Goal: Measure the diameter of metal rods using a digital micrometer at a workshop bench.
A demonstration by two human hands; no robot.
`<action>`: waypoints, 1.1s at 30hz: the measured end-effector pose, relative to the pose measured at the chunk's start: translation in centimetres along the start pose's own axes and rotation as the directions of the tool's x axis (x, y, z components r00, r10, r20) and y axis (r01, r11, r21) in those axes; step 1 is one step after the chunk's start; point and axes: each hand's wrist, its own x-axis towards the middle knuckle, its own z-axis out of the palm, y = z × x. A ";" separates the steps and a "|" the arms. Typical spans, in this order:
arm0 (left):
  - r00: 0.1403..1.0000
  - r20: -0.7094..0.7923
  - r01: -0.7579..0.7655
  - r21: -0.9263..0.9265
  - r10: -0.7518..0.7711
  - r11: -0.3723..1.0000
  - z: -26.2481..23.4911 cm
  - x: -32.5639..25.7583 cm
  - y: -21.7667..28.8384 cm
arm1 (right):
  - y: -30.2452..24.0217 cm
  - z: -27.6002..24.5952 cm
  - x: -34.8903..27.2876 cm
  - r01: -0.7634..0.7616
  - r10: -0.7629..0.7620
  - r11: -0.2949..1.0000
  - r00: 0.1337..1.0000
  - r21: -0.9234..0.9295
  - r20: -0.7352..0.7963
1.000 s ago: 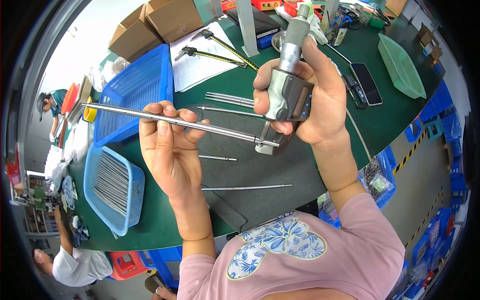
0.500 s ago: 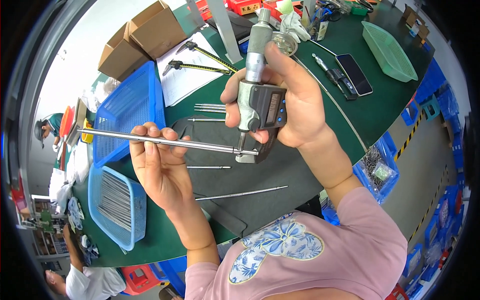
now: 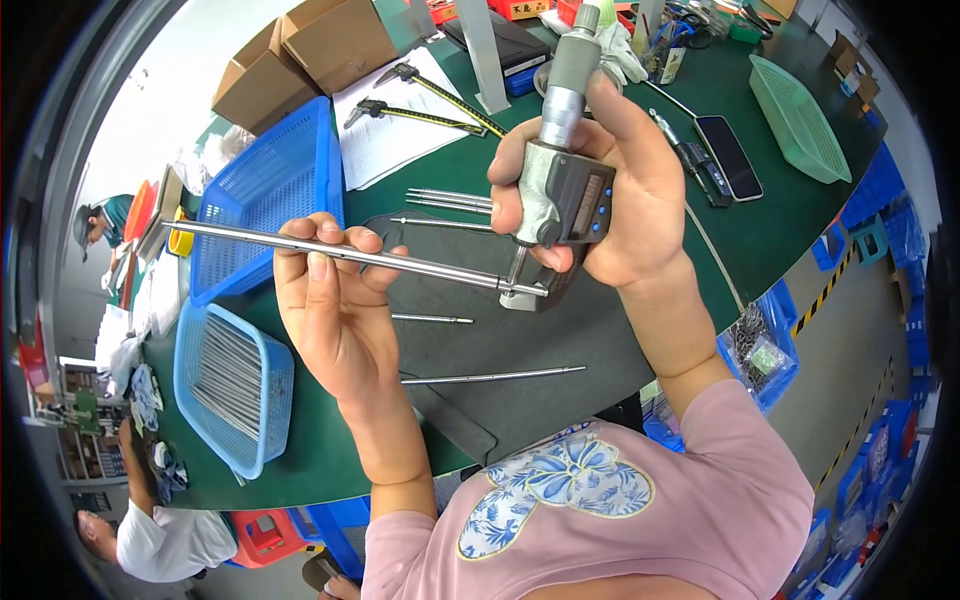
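My left hand pinches a long thin steel rod held level above the green table. The rod's right end sits in the jaws of a grey digital micrometer, which my right hand grips upright by its frame, thumb near the display. Below the hands, two loose rods lie on a dark mat, and several more rods lie behind.
A small blue basket full of rods sits at the left, a larger blue basket behind it. Cardboard boxes, papers with calipers, a phone and a green basket lie further back. Other people work at the left edge.
Both hands with the rod and micrometer have shifted slightly left and up in view; the rod stays in the micrometer's jaws.
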 end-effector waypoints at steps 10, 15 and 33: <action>1.000 -0.015 0.005 0.025 -0.004 1.000 0.2 -0.1 -0.1 | 0.0 0.2 0.0 0.010 -0.010 1.000 0.999 -0.025 -0.037; 1.000 -0.018 0.011 0.002 -0.011 1.000 0.1 -0.1 0.0 | -0.1 0.0 0.0 -0.009 0.009 1.000 1.000 -0.027 -0.005; 1.000 -0.005 0.011 0.006 -0.011 1.000 0.3 0.0 -0.2 | -0.3 0.0 0.0 0.016 -0.016 0.999 1.000 -0.036 0.010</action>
